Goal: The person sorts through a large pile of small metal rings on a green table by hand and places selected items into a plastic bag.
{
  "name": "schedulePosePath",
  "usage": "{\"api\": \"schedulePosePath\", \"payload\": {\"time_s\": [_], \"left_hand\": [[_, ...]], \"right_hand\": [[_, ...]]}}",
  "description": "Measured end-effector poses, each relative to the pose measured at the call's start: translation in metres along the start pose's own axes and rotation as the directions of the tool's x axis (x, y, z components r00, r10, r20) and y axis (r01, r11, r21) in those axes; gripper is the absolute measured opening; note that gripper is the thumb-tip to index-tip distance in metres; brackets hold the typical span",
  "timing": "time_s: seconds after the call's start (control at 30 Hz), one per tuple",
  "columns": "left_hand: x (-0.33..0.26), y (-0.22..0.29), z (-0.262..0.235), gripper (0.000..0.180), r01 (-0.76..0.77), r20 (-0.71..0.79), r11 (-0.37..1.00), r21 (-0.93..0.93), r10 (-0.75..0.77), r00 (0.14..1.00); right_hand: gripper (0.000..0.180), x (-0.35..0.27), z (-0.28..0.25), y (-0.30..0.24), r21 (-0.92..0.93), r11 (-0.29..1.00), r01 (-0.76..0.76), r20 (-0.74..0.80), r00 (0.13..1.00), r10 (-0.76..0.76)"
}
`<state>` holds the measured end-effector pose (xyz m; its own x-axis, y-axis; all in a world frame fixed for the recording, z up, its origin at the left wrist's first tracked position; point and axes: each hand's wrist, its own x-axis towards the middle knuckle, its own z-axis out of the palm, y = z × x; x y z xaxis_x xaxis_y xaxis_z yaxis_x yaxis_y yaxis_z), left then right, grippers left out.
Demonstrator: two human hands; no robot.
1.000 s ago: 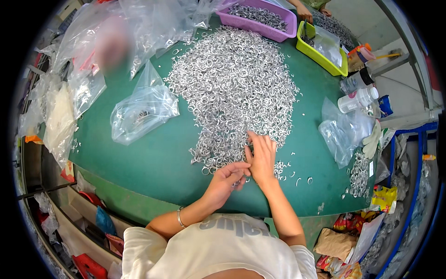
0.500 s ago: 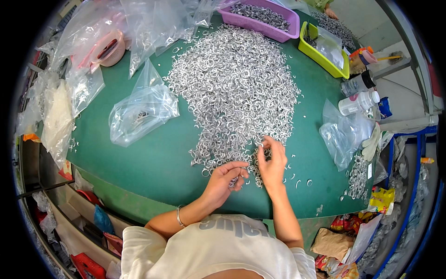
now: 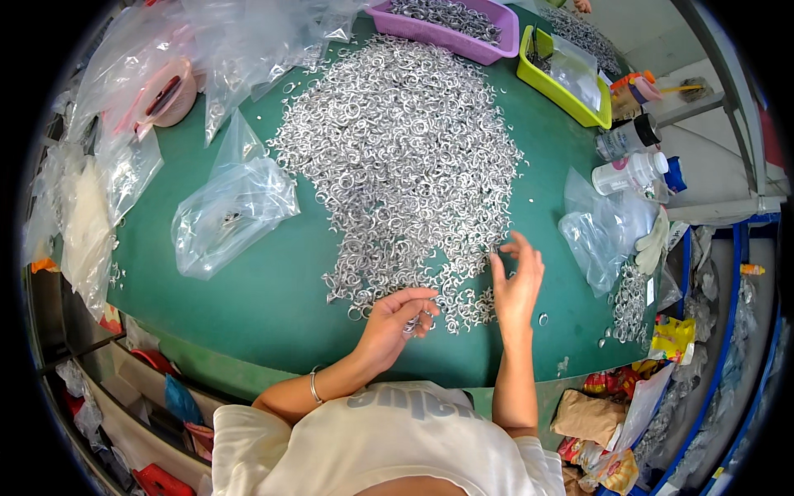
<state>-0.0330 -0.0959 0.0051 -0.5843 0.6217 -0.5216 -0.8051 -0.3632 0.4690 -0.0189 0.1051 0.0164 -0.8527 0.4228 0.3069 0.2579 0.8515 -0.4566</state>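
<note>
A broad heap of small silvery metal rings (image 3: 397, 149) covers the middle of the green table (image 3: 248, 306). Close to its near edge, my left hand (image 3: 390, 329) is curled palm-up around several rings (image 3: 416, 323), which show between the fingers. My right hand (image 3: 517, 285) is just off the heap's right side, thumb and fingers apart, and I see nothing between them. A smaller patch of rings (image 3: 467, 307) spreads between my hands. One loose ring (image 3: 542, 318) rests to the right of my right wrist.
Purple (image 3: 447, 37) and lime-green (image 3: 562, 91) trays stand at the back. Clear plastic bags (image 3: 236, 215) and a pink basket (image 3: 175, 103) lie left. Bottles (image 3: 628, 174), another bag (image 3: 591, 236) and a small ring pile (image 3: 630, 306) are right. A co-worker's hand (image 3: 583, 6) shows far back.
My right hand has moved right, from the near part of the heap to its right side, and its fingers have spread. My left hand stays curled around the rings. The view has shifted slightly.
</note>
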Motion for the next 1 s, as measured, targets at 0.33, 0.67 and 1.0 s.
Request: {"api": "schedulePosePath", "payload": {"time_s": [0.33, 0.67, 1.0], "left_hand": [[0.006, 0.004, 0.023, 0.024, 0.04, -0.111, 0.998, -0.044, -0.045, 0.993], [0.021, -0.002, 0.018, 0.027, 0.118, 0.062, 0.993, 0.013, -0.119, 0.991], [0.03, 0.002, 0.025, 0.027, 0.057, 0.002, 0.982, -0.179, -0.057, 0.998]], "right_hand": [[0.036, -0.005, -0.01, -0.018, 0.368, 0.929, -0.044, 0.285, 0.956, -0.068], [0.039, 0.025, 0.027, -0.003, -0.019, 0.984, 0.179, 0.07, 0.982, -0.177], [0.03, 0.009, -0.008, -0.002, 0.68, 0.611, -0.406, 0.578, 0.81, -0.105]]}}
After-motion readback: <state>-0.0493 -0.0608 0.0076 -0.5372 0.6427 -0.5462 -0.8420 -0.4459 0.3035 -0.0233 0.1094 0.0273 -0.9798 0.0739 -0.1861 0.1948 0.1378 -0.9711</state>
